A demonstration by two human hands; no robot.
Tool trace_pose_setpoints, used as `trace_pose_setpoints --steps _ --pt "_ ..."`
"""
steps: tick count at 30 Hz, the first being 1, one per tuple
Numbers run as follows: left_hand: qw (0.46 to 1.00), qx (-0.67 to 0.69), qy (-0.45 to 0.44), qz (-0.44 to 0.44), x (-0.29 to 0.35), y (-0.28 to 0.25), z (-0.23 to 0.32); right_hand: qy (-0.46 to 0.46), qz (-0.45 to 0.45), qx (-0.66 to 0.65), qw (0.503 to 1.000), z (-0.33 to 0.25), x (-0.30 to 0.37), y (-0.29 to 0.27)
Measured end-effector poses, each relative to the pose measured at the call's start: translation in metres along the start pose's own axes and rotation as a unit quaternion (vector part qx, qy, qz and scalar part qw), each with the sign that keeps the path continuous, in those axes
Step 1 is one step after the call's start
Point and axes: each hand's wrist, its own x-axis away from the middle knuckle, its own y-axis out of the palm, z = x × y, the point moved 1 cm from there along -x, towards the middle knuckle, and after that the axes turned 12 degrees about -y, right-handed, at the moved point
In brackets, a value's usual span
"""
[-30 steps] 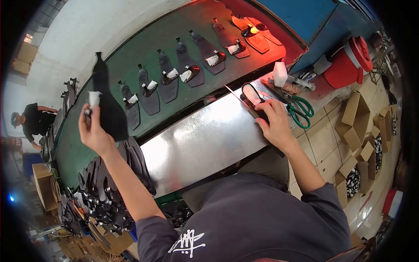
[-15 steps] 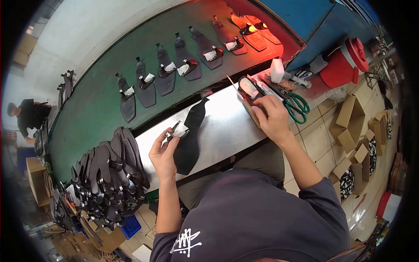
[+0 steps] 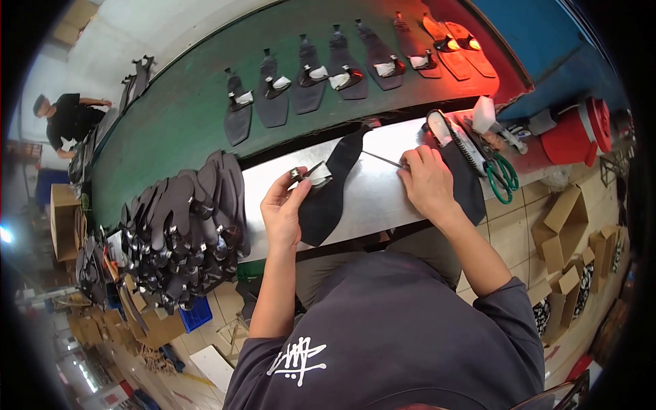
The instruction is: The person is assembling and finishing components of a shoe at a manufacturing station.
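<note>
1. Since half a second ago, your left hand (image 3: 283, 205) has stayed over the steel bench (image 3: 372, 198), and the black leather piece (image 3: 328, 198) it brought down from the air a second ago now lies flat there, its narrow end pointing toward the green belt (image 3: 178, 123).
2. Your right hand (image 3: 427, 181) has shifted slightly along the bench toward the leather piece; earlier it sat closer to the green-handled scissors (image 3: 502, 178).
3. Left grip: thumb and fingers are pinched closed on a small metal-and-white part (image 3: 309, 176) at the left edge of the leather piece, about midway along it.
4. Right grip: the fingers are curled closed around a thin metal rod (image 3: 383, 160), whose free tip points toward the leather piece and stops just short of it. The palm rests on a second dark piece (image 3: 471, 191) lying right of the leather piece.
5. Left of the leather piece, a stack of black pieces (image 3: 184, 225) sits at the bench's end.
6. Beyond the leather piece, a row of finished pieces (image 3: 307, 82) lies on the green belt.
</note>
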Motion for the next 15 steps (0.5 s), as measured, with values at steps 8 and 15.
trace_pose_setpoints --steps 8,15 --pt "0.999 0.034 -0.014 0.008 0.013 -0.003 0.011 0.040 0.051 -0.150 0.987 -0.014 -0.013 -0.015" --pt "0.961 0.153 -0.182 -0.140 0.041 0.031 0.016 0.035 0.055 -0.742 0.668 -0.062 -0.017 -0.015"
